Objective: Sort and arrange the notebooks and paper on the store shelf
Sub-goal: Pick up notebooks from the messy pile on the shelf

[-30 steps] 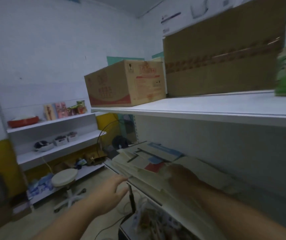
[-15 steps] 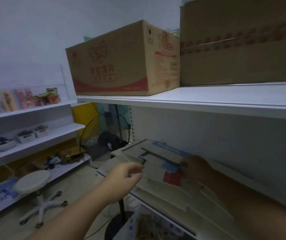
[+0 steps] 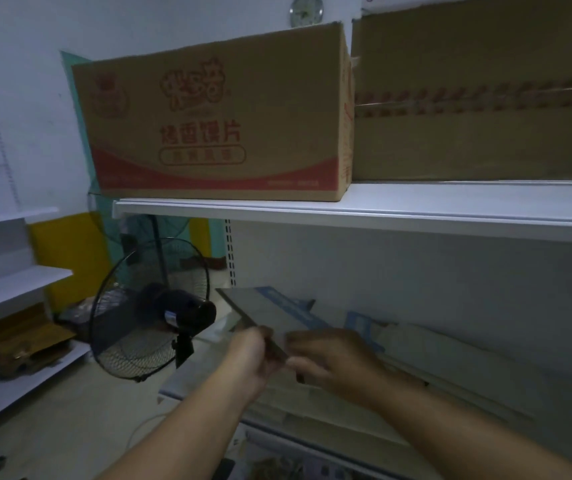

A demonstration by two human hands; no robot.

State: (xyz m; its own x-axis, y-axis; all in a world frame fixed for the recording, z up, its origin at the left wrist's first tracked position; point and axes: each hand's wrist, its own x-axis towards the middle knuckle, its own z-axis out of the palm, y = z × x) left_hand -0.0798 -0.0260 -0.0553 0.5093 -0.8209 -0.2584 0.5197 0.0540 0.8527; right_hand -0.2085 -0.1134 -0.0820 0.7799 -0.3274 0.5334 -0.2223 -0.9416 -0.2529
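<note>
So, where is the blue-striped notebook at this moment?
Head view, near the centre: the notebook is held by the left hand and the right hand above the paper pile, just right of the black fan.

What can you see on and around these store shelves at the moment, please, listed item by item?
printed carton: one, brown with red print, upper shelf, left
plain carton: one, brown, taped, upper shelf, right of the printed carton
upper shelf: one, white, above the hands
clock: one, silver-rimmed, on the wall behind the printed carton
fan: one, black, beside the shelf's left end
side shelves: several, white, far left
notebook: one, grey-brown with a blue stripe, held above the lower shelf
paper pile: count unclear, pale with blue, lying on the lower shelf
left hand: grips the notebook's near edge
right hand: grips the same notebook
</note>
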